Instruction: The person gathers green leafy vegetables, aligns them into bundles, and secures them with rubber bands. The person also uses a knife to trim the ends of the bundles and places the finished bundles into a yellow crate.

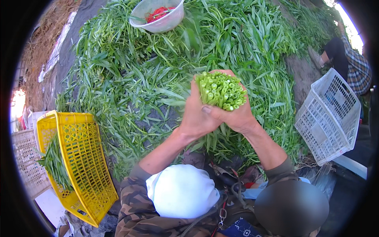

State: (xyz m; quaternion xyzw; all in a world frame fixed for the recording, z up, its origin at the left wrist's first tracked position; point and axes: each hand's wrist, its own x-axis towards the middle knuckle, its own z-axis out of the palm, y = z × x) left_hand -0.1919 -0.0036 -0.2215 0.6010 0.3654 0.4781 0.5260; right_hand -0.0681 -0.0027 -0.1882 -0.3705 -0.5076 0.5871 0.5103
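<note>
Your left hand (196, 114) and right hand (237, 114) pressing together in front of you, fingers (205, 110) curling closed, both bare forearms rising from below, converging at the wrists

We saw the bundle (221, 91) of green stems standing upright, its cut hollow ends facing up, evenly trimmed and packed tight above the leaf pile.
</note>
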